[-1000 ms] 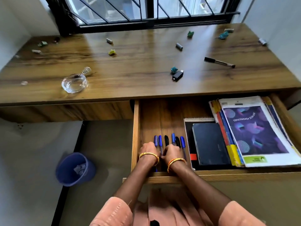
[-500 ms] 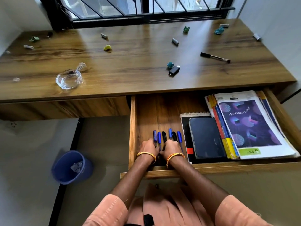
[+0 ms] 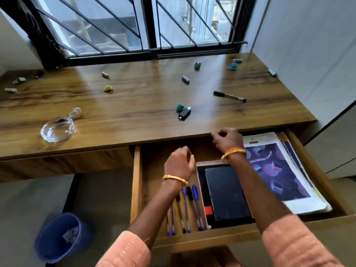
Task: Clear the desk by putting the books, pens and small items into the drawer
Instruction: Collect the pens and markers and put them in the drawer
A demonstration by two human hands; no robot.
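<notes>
The open drawer holds a row of blue and black pens, a dark notebook on a spiral pad, and a stack of books topped by a purple cover. My left hand hovers over the drawer's middle, fingers loosely curled, holding nothing. My right hand is raised at the desk's front edge, fingers loosely curled and empty. On the desk lie a black pen, a black USB stick beside a teal clip, and scattered small items.
A glass ashtray sits at the desk's left front. Small clips and caps lie near the window, such as a yellow clip and a grey cap. A blue bin stands on the floor at the left.
Both hands have left the pens at the drawer's front and risen toward the desk. The pens now lie uncovered in a row. The view has tilted upward.
</notes>
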